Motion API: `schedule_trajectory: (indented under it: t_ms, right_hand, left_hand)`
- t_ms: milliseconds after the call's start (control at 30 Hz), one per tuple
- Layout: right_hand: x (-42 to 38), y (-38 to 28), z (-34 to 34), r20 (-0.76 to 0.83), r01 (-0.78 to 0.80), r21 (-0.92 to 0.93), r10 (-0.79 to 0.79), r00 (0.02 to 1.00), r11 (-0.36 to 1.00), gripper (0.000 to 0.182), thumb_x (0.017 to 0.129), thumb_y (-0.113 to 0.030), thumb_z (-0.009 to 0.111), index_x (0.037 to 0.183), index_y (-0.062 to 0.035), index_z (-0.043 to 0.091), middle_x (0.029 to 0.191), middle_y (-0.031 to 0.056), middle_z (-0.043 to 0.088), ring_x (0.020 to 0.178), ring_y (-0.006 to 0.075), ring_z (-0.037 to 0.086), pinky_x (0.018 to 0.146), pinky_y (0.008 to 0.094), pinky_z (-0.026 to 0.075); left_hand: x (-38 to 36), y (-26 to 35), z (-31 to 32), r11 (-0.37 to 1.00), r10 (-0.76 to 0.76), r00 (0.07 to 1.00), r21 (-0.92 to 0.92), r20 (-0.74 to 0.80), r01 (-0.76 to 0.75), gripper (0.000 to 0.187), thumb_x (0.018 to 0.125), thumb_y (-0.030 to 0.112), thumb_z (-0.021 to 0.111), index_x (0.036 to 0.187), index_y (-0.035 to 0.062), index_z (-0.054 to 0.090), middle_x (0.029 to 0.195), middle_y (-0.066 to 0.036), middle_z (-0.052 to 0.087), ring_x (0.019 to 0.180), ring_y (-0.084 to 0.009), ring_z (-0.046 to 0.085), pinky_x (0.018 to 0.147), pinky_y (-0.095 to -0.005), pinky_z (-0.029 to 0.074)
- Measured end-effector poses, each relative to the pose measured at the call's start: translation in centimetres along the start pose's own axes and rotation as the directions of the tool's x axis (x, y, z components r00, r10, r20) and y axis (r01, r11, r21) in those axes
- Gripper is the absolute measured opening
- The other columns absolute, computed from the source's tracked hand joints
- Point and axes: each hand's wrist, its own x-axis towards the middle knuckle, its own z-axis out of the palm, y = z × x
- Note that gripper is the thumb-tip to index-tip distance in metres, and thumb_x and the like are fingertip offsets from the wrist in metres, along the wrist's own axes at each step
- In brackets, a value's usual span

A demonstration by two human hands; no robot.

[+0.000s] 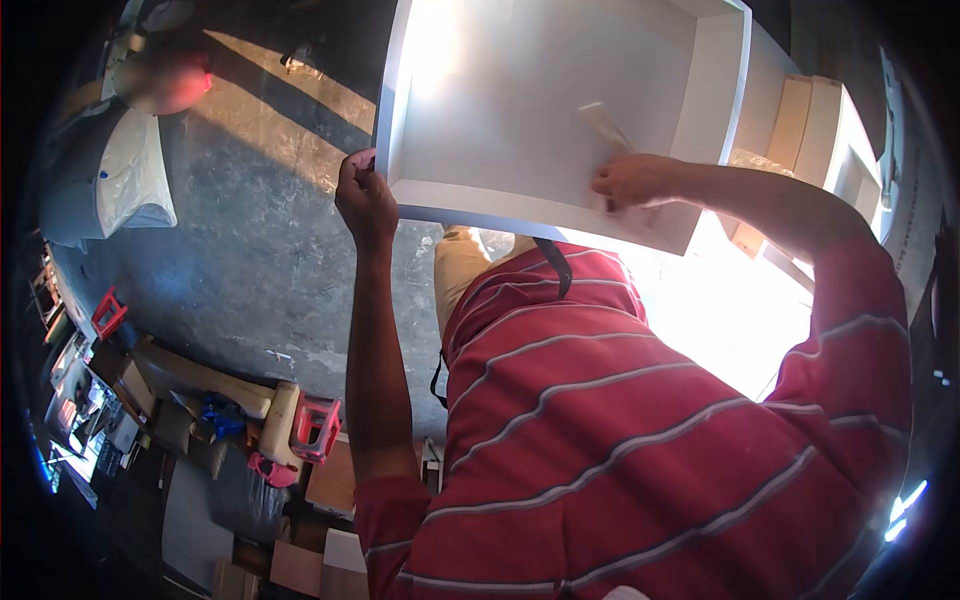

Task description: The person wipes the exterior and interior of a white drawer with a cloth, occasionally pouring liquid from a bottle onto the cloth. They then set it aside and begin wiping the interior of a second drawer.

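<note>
A shallow white box (540, 195), open at the top and drawer-like, is in front of my body with its inside facing me. My left hand (366, 200) is closed at its left side, fingers curled against the edge. A small dark spot shows by those fingertips; what it is I cannot make out. Inside the box, my right hand (640, 182) is closed round a pale, flat, brush-like tool (603, 124), whose upper end sticks out above the fingers. Motion blurs this hand and the tool.
Pale boards or boxes (815, 130) stand at the right. A person in red (165, 80) is at the upper left beside a plastic-wrapped object (135, 175). Lower left are a red stool (317, 428), rolls (280, 420) and several panels (297, 565) on the concrete floor (270, 270).
</note>
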Motion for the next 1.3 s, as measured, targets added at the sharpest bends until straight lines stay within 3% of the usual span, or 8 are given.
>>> schedule_trajectory:
  t_ms: [100, 233, 300, 467, 600, 833, 1033, 1300]
  right_hand:
    - [-1.4, -2.9, -5.3, 0.163, -0.422, 0.442, 0.392, 0.905, 0.792, 0.022, 0.088, -0.026, 0.057, 0.097, -0.0056, 0.058, 0.097, 0.0134, 0.057, 0.09, 0.0263, 0.057, 0.079, 0.0382, 0.045]
    - [6.1, -1.6, -5.5, -0.682, 0.302, 0.522, 0.178, 0.709, 0.798, 0.023, 0.084, -0.007, 0.061, 0.107, -0.0103, 0.062, 0.095, 0.0088, 0.056, 0.083, 0.0233, 0.055, 0.076, 0.0326, 0.047]
    - [9.6, -3.6, -4.8, -0.531, 0.305, 0.748, 0.255, 0.808, 0.589, 0.027, 0.088, -0.008, 0.057, 0.113, -0.0149, 0.062, 0.097, 0.007, 0.057, 0.087, 0.0224, 0.056, 0.076, 0.0333, 0.049]
    - [6.1, -3.4, 0.4, -0.506, 0.028, -0.039, -0.044, 0.861, 0.999, 0.018, 0.082, -0.014, 0.057, 0.098, -0.0125, 0.067, 0.099, 0.0057, 0.057, 0.096, 0.0217, 0.055, 0.082, 0.0338, 0.046]
    - [-3.1, -0.7, 1.1, 0.147, -0.235, -0.156, 0.258, 0.955, 0.959, 0.014, 0.078, -0.019, 0.063, 0.087, -0.0107, 0.069, 0.101, 0.0055, 0.057, 0.1, 0.0223, 0.054, 0.09, 0.0459, 0.041]
    - [-3.7, 5.2, -1.7, -0.536, -0.831, -0.385, 0.636, 0.555, 0.4, 0.026, 0.066, -0.024, 0.074, 0.085, -0.0075, 0.071, 0.117, 0.007, 0.056, 0.117, 0.033, 0.047, 0.098, 0.0484, 0.04]
    - [-4.3, 4.2, 0.1, -0.195, -0.546, -0.109, 0.521, 0.831, 0.83, 0.027, 0.06, -0.027, 0.082, 0.071, -0.0041, 0.071, 0.069, 0.0125, 0.066, 0.072, 0.0251, 0.068, 0.069, 0.036, 0.056]
    - [-3.1, -2.0, 1.9, -0.04, -0.571, 0.02, 0.571, 0.82, 0.821, 0.018, 0.074, -0.012, 0.064, 0.085, 0.0019, 0.068, 0.095, 0.0178, 0.06, 0.089, 0.032, 0.063, 0.078, 0.0394, 0.054]
  left_hand:
    - [-0.1, 0.0, 0.1, 1.0, -0.014, 1.0, 0.008, -0.001, 0.014, 0.026, 0.084, 0.004, 0.04, 0.099, -0.0047, 0.061, 0.095, -0.014, 0.066, 0.09, -0.0226, 0.063, 0.082, -0.0326, 0.048]
    - [-0.1, 0.0, 0.0, 0.998, -0.059, 0.998, -0.023, -0.002, 0.059, 0.028, 0.082, 0.003, 0.04, 0.1, -0.0044, 0.061, 0.097, -0.014, 0.065, 0.09, -0.0227, 0.063, 0.083, -0.0333, 0.048]
    - [0.0, 0.2, 0.1, 0.997, -0.069, 0.998, -0.033, 0.01, 0.069, 0.028, 0.082, 0.003, 0.04, 0.1, -0.0042, 0.061, 0.098, -0.014, 0.065, 0.091, -0.0226, 0.063, 0.083, -0.0334, 0.048]
    - [0.0, -0.2, 0.2, 0.997, -0.027, 0.999, -0.07, -0.024, 0.025, 0.028, 0.078, -0.002, 0.042, 0.099, -0.0041, 0.06, 0.088, -0.013, 0.066, 0.08, -0.0197, 0.065, 0.074, -0.0306, 0.05]
    - [0.1, -1.5, 0.1, 0.997, 0.044, 0.999, -0.056, -0.014, -0.044, 0.028, 0.078, -0.001, 0.042, 0.099, -0.0036, 0.06, 0.088, -0.012, 0.066, 0.08, -0.0195, 0.065, 0.074, -0.03, 0.05]
    - [-0.2, -0.9, -0.1, 0.998, -0.054, 0.998, -0.03, 0.03, 0.055, 0.025, 0.086, 0.005, 0.042, 0.101, -0.0047, 0.059, 0.098, -0.013, 0.064, 0.091, -0.0214, 0.062, 0.085, -0.0326, 0.046]
    - [-0.1, -0.3, -0.2, 1.0, 0.001, 1.0, -0.024, 0.013, -0.001, 0.028, 0.08, -0.001, 0.042, 0.102, -0.0038, 0.059, 0.093, -0.012, 0.065, 0.084, -0.0183, 0.062, 0.078, -0.031, 0.048]
    - [-0.2, -0.7, -0.3, 0.999, 0.032, 0.999, -0.012, 0.008, -0.032, 0.03, 0.079, -0.001, 0.041, 0.103, -0.0047, 0.058, 0.094, -0.013, 0.065, 0.085, -0.02, 0.063, 0.078, -0.0314, 0.048]
